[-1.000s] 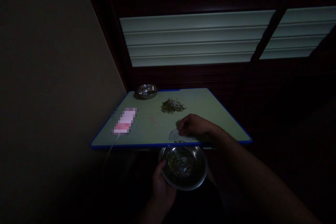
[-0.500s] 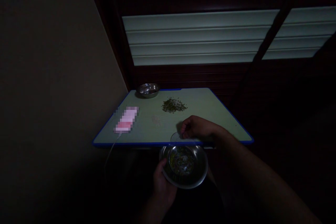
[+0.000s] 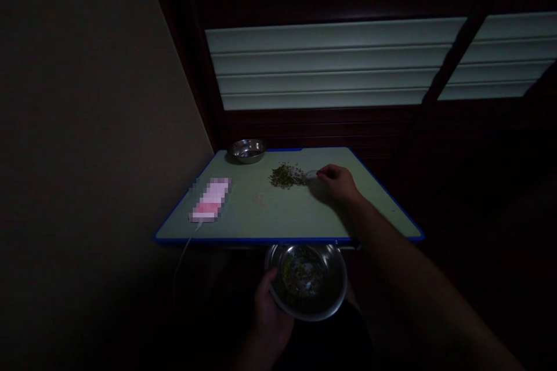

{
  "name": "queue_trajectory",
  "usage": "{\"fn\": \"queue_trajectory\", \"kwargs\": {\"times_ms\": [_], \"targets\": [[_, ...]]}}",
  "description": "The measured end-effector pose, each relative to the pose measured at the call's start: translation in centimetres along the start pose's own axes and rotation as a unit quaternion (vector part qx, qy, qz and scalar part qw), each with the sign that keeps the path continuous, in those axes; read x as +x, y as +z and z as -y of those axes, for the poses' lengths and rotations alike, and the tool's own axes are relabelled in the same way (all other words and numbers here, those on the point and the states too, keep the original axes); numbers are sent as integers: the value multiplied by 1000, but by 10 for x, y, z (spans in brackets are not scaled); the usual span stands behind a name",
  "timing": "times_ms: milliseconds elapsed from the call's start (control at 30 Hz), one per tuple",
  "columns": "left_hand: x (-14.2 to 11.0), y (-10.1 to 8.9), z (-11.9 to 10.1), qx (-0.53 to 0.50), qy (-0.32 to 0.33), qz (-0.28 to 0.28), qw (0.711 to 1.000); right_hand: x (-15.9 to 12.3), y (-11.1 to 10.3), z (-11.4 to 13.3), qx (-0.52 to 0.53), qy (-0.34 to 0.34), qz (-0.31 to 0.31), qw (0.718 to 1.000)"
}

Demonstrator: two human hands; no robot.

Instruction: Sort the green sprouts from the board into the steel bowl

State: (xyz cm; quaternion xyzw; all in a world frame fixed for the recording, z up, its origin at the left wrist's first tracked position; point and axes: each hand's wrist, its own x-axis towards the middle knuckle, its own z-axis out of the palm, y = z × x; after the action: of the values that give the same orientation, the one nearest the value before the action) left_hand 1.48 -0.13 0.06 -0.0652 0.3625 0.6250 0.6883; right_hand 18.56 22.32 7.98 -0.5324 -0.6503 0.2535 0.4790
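My left hand (image 3: 272, 313) grips the rim of a shiny metal bowl (image 3: 333, 287), held just below the table's near edge with its mouth up. Small greenish grains (image 3: 302, 271) lie in the bottom of this bowl. Over the table, my right hand (image 3: 338, 181) pinches a clear, thin-edged round piece (image 3: 311, 174), whose exact kind I cannot make out in the dim light. That piece touches or overlaps the right side of a loose pile of small green-brown grains (image 3: 284, 175).
A second metal bowl (image 3: 247, 152) stands at the table's back left corner. A pixelated phone-like slab (image 3: 212, 199) with a white cable (image 3: 185, 249) lies on the left. The pale table (image 3: 300, 217) has a blue edge. Behind it rises a dark slatted panel (image 3: 322, 64).
My right hand has moved away from me, from the near edge to the pile's right side, carrying the clear round piece. My left hand and its bowl have hardly moved.
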Motion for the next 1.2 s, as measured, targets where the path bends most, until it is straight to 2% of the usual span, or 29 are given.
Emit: {"fn": "queue_trajectory", "kwargs": {"times_ms": [233, 400, 633, 933, 1200], "targets": [[0, -5, -2, 8, 13, -20, 1000, -5, -3, -10, -125, -34, -77, 989], [-1, -5, -3, 11, 8, -35, 999, -5, 0, -10, -199, -47, -57, 977], [-2, -5, -3, 11, 7, -33, 999, -7, 5, -11, -168, -84, -12, 982], [3, -10, -1, 10, 7, -6, 1000, -10, 11, -11, -123, -101, 27, 987], [2, -12, -2, 16, 8, -11, 1000, -13, 15, -7, -65, -108, 60, 990]]}}
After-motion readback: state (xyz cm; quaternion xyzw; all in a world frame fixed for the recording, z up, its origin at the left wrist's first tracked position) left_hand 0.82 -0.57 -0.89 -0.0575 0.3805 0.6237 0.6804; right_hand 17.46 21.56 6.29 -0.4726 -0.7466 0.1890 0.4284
